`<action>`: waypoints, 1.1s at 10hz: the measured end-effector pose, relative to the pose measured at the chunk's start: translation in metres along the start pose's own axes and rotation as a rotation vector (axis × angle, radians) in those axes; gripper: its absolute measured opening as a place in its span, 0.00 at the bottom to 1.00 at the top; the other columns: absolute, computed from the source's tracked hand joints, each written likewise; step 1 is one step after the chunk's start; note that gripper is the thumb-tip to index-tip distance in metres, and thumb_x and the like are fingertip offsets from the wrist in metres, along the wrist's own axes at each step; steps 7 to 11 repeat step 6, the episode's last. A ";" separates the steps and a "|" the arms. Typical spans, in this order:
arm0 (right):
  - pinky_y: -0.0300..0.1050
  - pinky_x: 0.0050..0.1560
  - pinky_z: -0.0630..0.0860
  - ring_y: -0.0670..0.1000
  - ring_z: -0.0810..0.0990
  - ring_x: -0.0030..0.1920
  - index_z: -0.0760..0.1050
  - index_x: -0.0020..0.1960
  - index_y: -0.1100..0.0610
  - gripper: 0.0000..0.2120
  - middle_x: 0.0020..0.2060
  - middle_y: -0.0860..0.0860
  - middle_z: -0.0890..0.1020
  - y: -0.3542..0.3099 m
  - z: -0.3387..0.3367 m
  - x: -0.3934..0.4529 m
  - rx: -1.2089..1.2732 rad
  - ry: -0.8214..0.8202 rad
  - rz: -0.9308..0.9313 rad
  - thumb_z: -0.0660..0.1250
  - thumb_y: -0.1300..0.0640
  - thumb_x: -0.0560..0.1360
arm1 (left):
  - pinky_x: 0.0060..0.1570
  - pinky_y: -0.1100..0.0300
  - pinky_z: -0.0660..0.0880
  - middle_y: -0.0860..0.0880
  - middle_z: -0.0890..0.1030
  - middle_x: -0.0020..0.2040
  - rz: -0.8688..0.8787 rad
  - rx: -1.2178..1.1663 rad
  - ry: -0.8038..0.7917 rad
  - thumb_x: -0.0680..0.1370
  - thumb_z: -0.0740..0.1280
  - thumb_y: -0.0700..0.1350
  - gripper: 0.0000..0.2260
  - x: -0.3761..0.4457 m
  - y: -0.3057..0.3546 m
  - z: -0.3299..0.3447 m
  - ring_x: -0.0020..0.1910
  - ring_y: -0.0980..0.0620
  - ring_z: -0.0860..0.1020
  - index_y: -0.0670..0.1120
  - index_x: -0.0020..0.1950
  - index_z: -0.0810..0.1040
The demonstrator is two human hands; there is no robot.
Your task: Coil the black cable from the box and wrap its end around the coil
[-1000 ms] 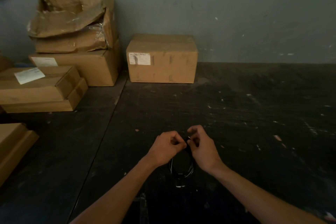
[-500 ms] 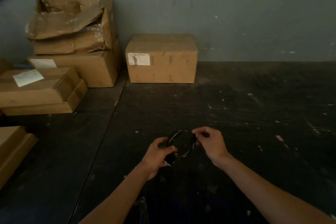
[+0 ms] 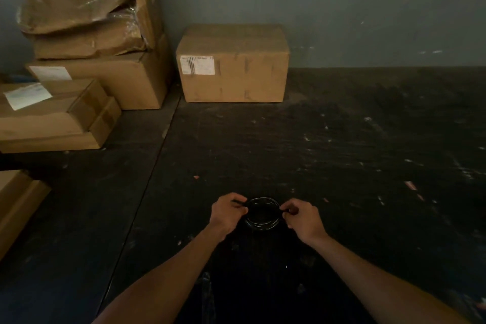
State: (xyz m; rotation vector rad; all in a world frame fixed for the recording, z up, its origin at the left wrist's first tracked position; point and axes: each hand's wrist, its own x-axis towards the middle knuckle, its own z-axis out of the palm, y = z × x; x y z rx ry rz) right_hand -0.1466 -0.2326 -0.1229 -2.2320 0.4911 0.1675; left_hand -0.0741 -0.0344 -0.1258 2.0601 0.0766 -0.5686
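1. Black on black here: the black cable [image 3: 262,213] is wound into a small round coil, held up between your 2 hands over the dark table [image 3: 342,152], low and centre in the head view.
2. Your left hand [image 3: 226,214] has its fingers curled in, pinching the coil's left side, and a short dark stub of cable pokes out leftward above your knuckles.
3. Your right hand [image 3: 302,218] is curled too, pinching the coil's right side between thumb and fingers; a short bit of cable runs from the loop into that pinch.
4. The coil sits level between the 2 grips, its opening facing up toward the camera, with faint glints along the near and far edges of the loops.
5. I cannot tell how many turns are in the coil, and I cannot tell whether the stub by your left hand is the cable's end; it is too dark.
6. Both forearms come in from the bottom edge and converge on the coil.
7. At the far edge against the grey wall [image 3: 342,8] stands a closed cardboard box [image 3: 232,63] with a white label on its front left.
8. To the left, a stack of cardboard boxes [image 3: 86,60] is topped by a crumpled, torn one, with flatter labelled cartons [image 3: 52,118] beside it and nearer to you.
9. White scuffs and small specks dot the table on the right.
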 end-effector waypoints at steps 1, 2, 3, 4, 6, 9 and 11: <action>0.45 0.50 0.81 0.47 0.81 0.46 0.78 0.49 0.47 0.10 0.47 0.49 0.81 0.005 0.004 0.004 -0.034 -0.033 0.012 0.68 0.62 0.77 | 0.46 0.63 0.77 0.51 0.82 0.49 0.002 0.061 -0.001 0.76 0.71 0.40 0.12 0.006 -0.003 0.007 0.45 0.57 0.80 0.48 0.59 0.79; 0.42 0.49 0.79 0.47 0.80 0.48 0.78 0.53 0.49 0.09 0.49 0.49 0.80 0.007 0.005 0.007 -0.062 -0.041 0.015 0.67 0.62 0.77 | 0.49 0.64 0.75 0.49 0.82 0.51 -0.013 0.064 0.027 0.76 0.70 0.39 0.13 0.011 -0.004 0.011 0.47 0.56 0.78 0.46 0.60 0.77; 0.43 0.52 0.78 0.46 0.79 0.50 0.77 0.55 0.50 0.10 0.52 0.50 0.79 0.007 0.003 0.010 -0.103 -0.066 -0.010 0.67 0.62 0.77 | 0.51 0.62 0.76 0.47 0.82 0.55 -0.029 0.081 0.029 0.77 0.69 0.41 0.13 0.013 -0.002 0.013 0.49 0.54 0.78 0.46 0.61 0.77; 0.40 0.51 0.76 0.45 0.77 0.50 0.75 0.56 0.48 0.11 0.57 0.51 0.76 0.009 0.002 0.010 -0.138 -0.120 -0.022 0.66 0.61 0.77 | 0.44 0.63 0.74 0.46 0.80 0.58 -0.035 0.121 0.058 0.80 0.66 0.44 0.13 0.013 -0.003 0.017 0.47 0.55 0.78 0.46 0.64 0.75; 0.49 0.63 0.76 0.50 0.74 0.62 0.70 0.64 0.44 0.18 0.64 0.51 0.70 0.006 0.004 -0.002 -0.085 -0.070 0.063 0.65 0.59 0.77 | 0.44 0.57 0.79 0.43 0.74 0.62 -0.079 0.080 0.170 0.81 0.63 0.46 0.16 0.005 -0.010 0.016 0.48 0.50 0.79 0.46 0.68 0.69; 0.49 0.63 0.76 0.50 0.74 0.62 0.70 0.64 0.44 0.18 0.64 0.51 0.70 0.006 0.004 -0.002 -0.085 -0.070 0.063 0.65 0.59 0.77 | 0.44 0.57 0.79 0.43 0.74 0.62 -0.079 0.080 0.170 0.81 0.63 0.46 0.16 0.005 -0.010 0.016 0.48 0.50 0.79 0.46 0.68 0.69; 0.49 0.63 0.76 0.50 0.74 0.62 0.70 0.64 0.44 0.18 0.64 0.51 0.70 0.006 0.004 -0.002 -0.085 -0.070 0.063 0.65 0.59 0.77 | 0.44 0.57 0.79 0.43 0.74 0.62 -0.079 0.080 0.170 0.81 0.63 0.46 0.16 0.005 -0.010 0.016 0.48 0.50 0.79 0.46 0.68 0.69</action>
